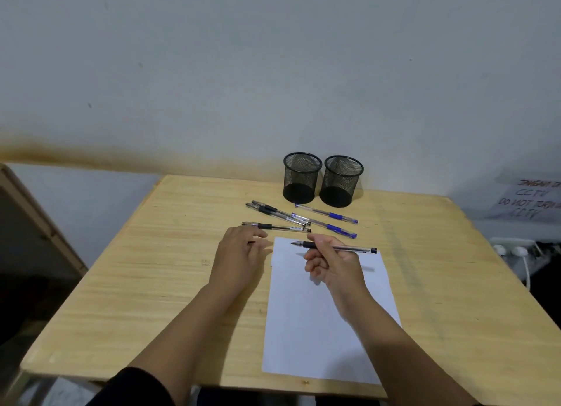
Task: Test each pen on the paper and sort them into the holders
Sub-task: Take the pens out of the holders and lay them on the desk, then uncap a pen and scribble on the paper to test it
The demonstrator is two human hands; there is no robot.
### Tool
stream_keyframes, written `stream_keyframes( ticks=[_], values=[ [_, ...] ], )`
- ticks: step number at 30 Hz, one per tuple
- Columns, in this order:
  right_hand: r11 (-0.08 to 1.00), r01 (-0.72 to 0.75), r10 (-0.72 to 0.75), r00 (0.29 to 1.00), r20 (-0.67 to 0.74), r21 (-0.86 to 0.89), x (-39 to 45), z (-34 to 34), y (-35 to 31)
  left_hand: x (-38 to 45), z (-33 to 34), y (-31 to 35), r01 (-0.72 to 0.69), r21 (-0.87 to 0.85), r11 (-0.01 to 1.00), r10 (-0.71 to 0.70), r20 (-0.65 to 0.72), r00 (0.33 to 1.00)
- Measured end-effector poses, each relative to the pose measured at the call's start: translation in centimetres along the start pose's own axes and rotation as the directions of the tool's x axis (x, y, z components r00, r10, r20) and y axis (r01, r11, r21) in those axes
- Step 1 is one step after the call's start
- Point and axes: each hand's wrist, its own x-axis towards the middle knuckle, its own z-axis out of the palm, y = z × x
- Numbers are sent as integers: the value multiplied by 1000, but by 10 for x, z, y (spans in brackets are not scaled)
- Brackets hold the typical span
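Fig.: wooden table (151,284) seen from the head cam. Right hand (331,263) grips a black-grip pen (343,247) between thumb and curled fingers, held roughly level above the far end of the paper (318,329), uncapped tip pointing left; whether the tip touches the sheet can't be told. Left hand (239,253) lies palm-down on the table just left of the paper's far-left corner, fingers loosely extended; a small dark item under the fingers can't be identified. Paper runs from mid-table to the near edge. Two black mesh holders, left holder (302,178) & right holder (342,181), stand side by side at the far edge. Between holders & paper: three black-grip pens (276,212) and two blue-grip pens (328,215), loosely grouped.
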Motion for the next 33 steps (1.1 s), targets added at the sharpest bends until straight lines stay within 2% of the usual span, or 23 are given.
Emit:
stream_keyframes(
  ticks=[5, 10, 19, 23, 28, 33],
  values=[
    [994, 6, 17, 975, 219, -107, -20, -8, 3, -42, -12, -4, -76, -13, 997, 77, 186, 980],
    [981, 19, 42, 950, 310, -192, -31, -17, 25, -58, -10, -10, -143, 33, 989, 132, 227, 965],
    [989, 64, -16, 941, 338, -133, -28, -21, 38, -23, 18, -9, -130, 110, 985, 107, 191, 976],
    [987, 79, -28, 941, 338, -138, -30, -22, 39, -3, 35, -2, -62, 149, 987, 35, 177, 984],
    [996, 45, -15, 942, 336, -83, -28, -24, 36, 15, 42, 4, -82, 168, 982, 39, 244, 969],
    [993, 36, -3, 961, 278, -114, -17, -38, 25, 4, 32, -5, -26, 179, 983, -17, 232, 973]
  ],
)
